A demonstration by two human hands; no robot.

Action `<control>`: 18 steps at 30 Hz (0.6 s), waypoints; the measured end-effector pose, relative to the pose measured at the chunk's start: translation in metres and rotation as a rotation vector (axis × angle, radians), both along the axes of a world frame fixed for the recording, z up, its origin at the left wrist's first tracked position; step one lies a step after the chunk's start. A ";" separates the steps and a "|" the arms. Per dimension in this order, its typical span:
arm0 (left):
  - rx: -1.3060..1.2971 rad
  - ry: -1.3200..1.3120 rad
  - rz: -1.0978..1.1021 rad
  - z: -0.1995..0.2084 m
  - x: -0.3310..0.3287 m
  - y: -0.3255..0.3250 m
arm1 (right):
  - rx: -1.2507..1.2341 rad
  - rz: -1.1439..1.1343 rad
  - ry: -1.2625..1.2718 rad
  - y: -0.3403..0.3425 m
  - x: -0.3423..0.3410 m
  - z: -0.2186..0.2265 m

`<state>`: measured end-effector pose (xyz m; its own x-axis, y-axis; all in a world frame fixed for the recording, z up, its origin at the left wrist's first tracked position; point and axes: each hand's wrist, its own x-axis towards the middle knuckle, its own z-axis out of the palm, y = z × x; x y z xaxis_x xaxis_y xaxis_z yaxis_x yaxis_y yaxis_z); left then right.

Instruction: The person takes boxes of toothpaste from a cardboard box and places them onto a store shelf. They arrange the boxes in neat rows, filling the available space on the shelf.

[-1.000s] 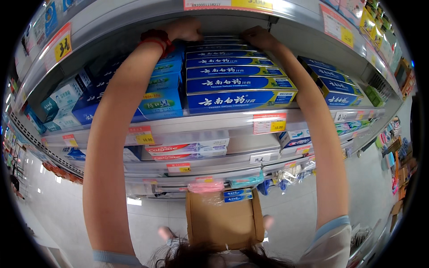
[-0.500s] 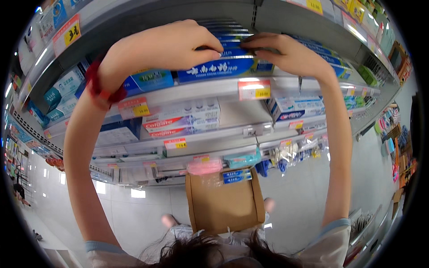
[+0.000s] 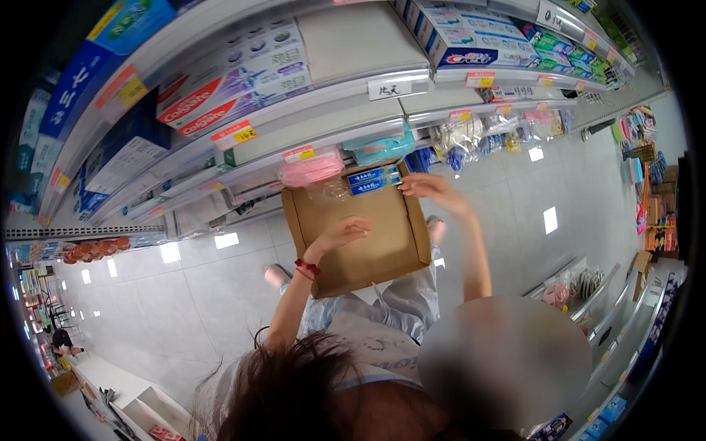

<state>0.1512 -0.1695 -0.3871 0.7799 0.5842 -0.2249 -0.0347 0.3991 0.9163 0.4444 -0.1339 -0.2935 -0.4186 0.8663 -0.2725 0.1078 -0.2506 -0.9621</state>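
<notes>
A shallow brown cardboard box rests low in front of my legs. Two blue toothpaste boxes lie side by side at its far end, with crumpled clear plastic to their left. My right hand hovers at the box's far right corner, its fingers stretched toward the toothpaste boxes, and I see nothing held in it. Above the box's left half is my left hand, a red band at the wrist, fingers loosely extended and nothing visible in them.
Shelves curve across the far side, holding red-and-white toothpaste cartons and blue-and-white cartons. Pink packs and a teal pack sit low, just beyond the cardboard box. Another rack stands at the right.
Both hands have left the row of blue toothpaste boxes on the upper shelf and come down to the cardboard box. The view has tilted downward.
</notes>
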 end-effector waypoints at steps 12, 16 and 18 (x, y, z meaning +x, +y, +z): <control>0.678 0.948 0.419 -0.255 0.034 0.019 | -0.095 -0.142 -0.840 0.019 -0.018 -0.261; 0.591 1.102 0.523 -0.281 0.068 0.024 | -0.252 -0.161 -0.599 0.036 -0.018 -0.278; 0.438 1.111 0.531 -0.255 0.073 0.045 | -0.270 -0.172 -0.626 0.039 -0.023 -0.273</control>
